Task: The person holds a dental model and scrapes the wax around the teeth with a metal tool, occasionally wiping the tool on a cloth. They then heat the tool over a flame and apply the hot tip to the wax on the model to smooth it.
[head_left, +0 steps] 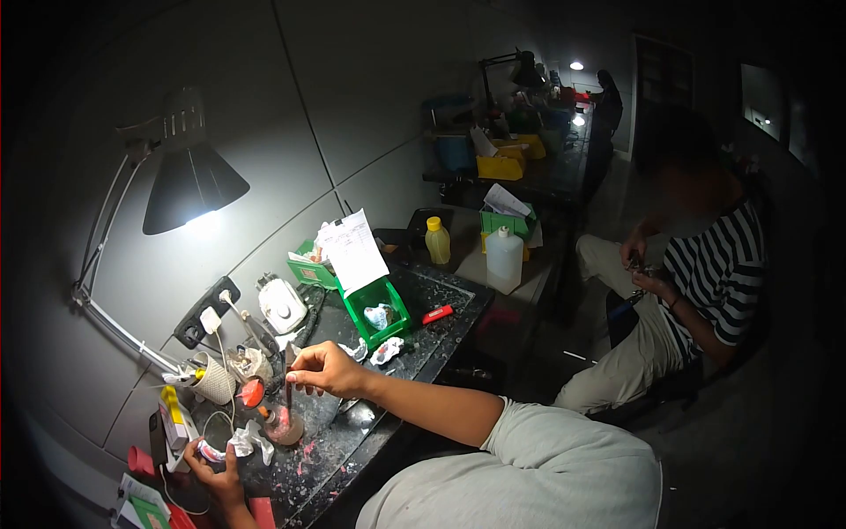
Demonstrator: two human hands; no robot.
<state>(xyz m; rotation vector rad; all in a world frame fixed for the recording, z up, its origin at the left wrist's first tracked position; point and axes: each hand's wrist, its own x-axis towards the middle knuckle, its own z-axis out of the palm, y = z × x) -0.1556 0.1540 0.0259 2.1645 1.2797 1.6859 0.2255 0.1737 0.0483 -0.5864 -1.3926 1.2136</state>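
Note:
My right hand (328, 369) is closed in a pinch around a thin, flat-bladed tool (290, 354), held upright above the bench. Just below it stands a small glass jar (285, 427) with a reddish tint, and a round orange-red piece (251, 393) shows beside the jar. Lower left, my left hand (218, 476) curls its thumb and fingers around a small white-and-pink piece (210, 451); its exact kind I cannot tell. Crumpled white tissue (253, 442) lies right by those fingers.
A lit desk lamp (196, 181) hangs over the dark, stained bench (352, 467). Green bins (377, 319), a red box cutter (437, 314), a woven cup (213, 379) and a power strip (207, 313) stand around. At right, a seated person (705, 264) handles something small.

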